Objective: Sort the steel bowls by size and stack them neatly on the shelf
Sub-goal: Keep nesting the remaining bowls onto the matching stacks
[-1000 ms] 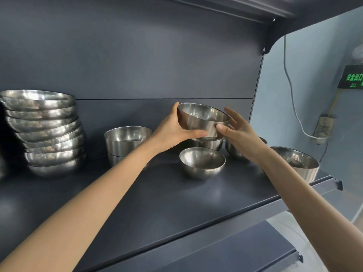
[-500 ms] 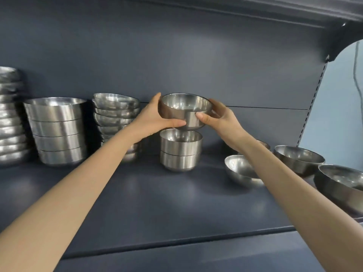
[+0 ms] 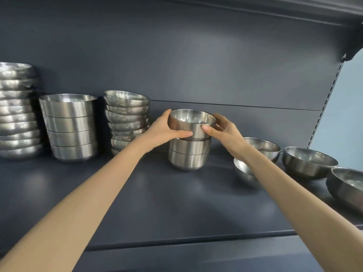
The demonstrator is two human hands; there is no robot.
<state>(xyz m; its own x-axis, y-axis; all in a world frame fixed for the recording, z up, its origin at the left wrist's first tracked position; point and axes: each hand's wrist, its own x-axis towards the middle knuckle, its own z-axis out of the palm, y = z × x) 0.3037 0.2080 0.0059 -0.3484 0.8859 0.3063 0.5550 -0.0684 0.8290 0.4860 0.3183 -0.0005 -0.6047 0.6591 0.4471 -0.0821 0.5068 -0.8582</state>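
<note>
Held bowl: a small straight-sided steel bowl (image 3: 192,122), mouth up and roughly level, at the middle of the shelf (image 3: 157,203) near the back panel (image 3: 196,65).
Left hand: the left hand (image 3: 163,130) grips the bowl's left side. The thumb lies across the front wall and the other fingers (image 3: 167,113) reach round the far side.
Right hand: the right hand (image 3: 225,132) grips the right side. The thumb presses the front wall, close to the left thumb, and the fingers (image 3: 220,117) curl over the back of the rim.
Short stack: two nested bowls of the same shape (image 3: 188,154) stand right under the held bowl. Its base meets the upper rim, but I cannot tell whether it is fully seated.
Round stack: a leaning pile of rounded bowls (image 3: 127,118) just left of the left wrist.
Tall stack: four larger straight-sided bowls (image 3: 68,126), nested upright, further left.
Far-left stack: many wide shallow bowls (image 3: 17,110), cut off by the frame edge.
Loose bowls: all stand singly to the right, mouths up. The back bowl (image 3: 263,148) is behind the right wrist and the hidden bowl (image 3: 241,173) is partly under the right forearm. The wide bowl (image 3: 309,163) is beyond them, and the edge bowl (image 3: 345,185) is at the frame's right side.
</note>
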